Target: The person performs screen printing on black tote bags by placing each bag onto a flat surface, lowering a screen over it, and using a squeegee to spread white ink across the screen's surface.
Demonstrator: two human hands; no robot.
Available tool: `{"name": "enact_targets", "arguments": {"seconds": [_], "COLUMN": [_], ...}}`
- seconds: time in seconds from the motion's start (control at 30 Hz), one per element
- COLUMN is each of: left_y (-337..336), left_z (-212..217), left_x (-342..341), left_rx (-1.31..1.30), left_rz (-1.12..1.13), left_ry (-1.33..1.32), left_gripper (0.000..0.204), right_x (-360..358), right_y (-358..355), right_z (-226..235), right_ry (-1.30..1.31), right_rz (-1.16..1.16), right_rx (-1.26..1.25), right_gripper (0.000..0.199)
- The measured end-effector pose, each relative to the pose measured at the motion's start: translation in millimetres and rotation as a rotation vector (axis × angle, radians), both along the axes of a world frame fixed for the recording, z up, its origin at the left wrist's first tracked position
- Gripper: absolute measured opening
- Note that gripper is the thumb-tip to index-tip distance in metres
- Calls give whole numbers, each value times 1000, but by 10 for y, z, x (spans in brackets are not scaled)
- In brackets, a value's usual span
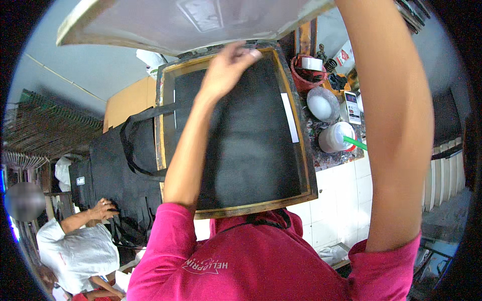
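Observation:
My left hand hovers over the far end of a black fabric bag, which lies flat inside a wooden frame. Its fingers are slightly blurred, with the thumb apart and nothing visible in them. Black straps of fabric hang over the frame's left side. Above the far edge, a pale screen in a frame is tilted up. My right arm reaches up past the top of the picture near that screen's right end; the right hand is out of sight.
On a stained stand at right are a white tub with a green stick, a bowl-shaped plastic container, a phone-like white object and a red basket. At left, a co-worker's hand touches black fabric.

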State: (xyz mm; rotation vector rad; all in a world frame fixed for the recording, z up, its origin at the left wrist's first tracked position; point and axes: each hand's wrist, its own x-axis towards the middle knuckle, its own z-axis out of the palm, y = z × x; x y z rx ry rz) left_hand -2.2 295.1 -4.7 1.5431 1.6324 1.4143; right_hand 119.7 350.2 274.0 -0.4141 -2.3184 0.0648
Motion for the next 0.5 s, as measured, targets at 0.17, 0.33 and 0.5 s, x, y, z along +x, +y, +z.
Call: {"name": "enact_targets", "arguments": {"seconds": [0.17, 0.33, 0.5], "left_y": [-1813, -3074, -3264], "left_z": [524, -259, -883], "left_x": [126, 651, 947], "left_rx": [436, -112, -397], "left_rz": [-15, 124, 312], "left_ry": [-580, -830, -1160], "left_gripper": [51, 37, 23], "right_x": [511, 1008, 1132], "right_y": [-812, -1419, -1475], "right_z": [-720, -1943, -2484], "right_ry": [-51, -64, -315], "right_rz": [11, -63, 15], "right_rx": [-137, -195, -417], "right_gripper": [27, 33, 36]}}
